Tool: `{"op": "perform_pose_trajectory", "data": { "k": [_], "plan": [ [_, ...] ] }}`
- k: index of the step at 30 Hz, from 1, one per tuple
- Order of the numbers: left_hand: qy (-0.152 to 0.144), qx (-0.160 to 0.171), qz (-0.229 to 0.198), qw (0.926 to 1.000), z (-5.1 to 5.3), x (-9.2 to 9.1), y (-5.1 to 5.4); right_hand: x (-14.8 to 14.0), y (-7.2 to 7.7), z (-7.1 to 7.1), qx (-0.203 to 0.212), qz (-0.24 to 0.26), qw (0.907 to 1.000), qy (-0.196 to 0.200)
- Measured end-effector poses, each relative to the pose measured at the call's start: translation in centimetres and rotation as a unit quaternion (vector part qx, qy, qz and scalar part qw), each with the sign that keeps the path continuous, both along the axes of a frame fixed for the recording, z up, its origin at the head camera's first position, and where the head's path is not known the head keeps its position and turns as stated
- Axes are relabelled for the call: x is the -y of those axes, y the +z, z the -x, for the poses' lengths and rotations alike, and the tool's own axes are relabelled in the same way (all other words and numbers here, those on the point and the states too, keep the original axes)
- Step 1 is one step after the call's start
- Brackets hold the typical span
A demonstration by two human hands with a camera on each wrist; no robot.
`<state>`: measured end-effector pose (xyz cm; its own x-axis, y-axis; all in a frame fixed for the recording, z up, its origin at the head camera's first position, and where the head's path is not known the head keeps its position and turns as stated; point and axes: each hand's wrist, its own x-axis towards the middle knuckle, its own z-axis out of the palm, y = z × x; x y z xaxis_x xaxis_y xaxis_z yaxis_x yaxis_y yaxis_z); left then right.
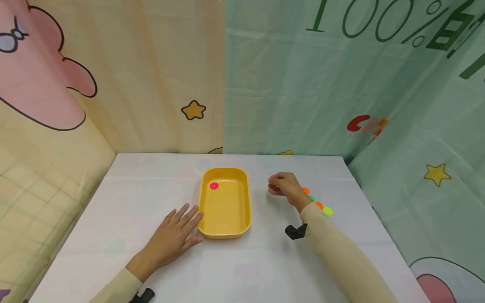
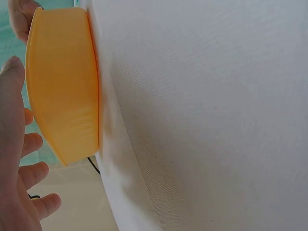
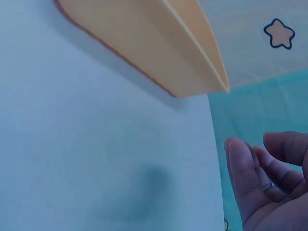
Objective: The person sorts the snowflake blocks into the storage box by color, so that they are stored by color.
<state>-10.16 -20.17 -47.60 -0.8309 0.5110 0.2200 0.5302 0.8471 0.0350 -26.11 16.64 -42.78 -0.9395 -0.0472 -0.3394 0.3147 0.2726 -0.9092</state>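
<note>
Two printed cloth hangings (image 1: 284, 97), one yellowish and one green, back the white-covered table (image 1: 265, 265). The yellow tray (image 1: 225, 214) sits flat on the table between the hands, a placement that seems to suit reach from either side. The left hand (image 1: 172, 237) lies at the tray's left side, fingers extended and spread, the tips at or very near the rim; contact is not certain, but the likely purpose is to steady the tray. The right hand (image 1: 286, 187) is raised to the right of the tray, apart from it, fingers bent in toward the thumb; whether they pinch anything small cannot be told. Smallest are the bright pieces (image 1: 328, 211), orange and green, partly hidden by the right wrist, apparently grouped there for that hand's convenience. One pink flower piece (image 1: 214, 185) lies inside the tray, toward its far left corner.
</note>
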Motion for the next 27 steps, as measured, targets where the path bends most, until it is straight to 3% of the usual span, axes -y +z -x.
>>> {"op": "perform_pose_trajectory", "data": {
  "k": [16,27],
  "plan": [
    [-0.004,-0.019,-0.004,0.9998,0.3,0.3,-0.1,-7.9,-0.9,-2.3,0.004,-0.040,0.9991,-0.011],
    [-0.006,-0.022,-0.003,0.9997,0.1,0.3,0.4,-10.9,-1.9,-3.9,-0.019,-0.102,0.9944,-0.020]
  ]
}}
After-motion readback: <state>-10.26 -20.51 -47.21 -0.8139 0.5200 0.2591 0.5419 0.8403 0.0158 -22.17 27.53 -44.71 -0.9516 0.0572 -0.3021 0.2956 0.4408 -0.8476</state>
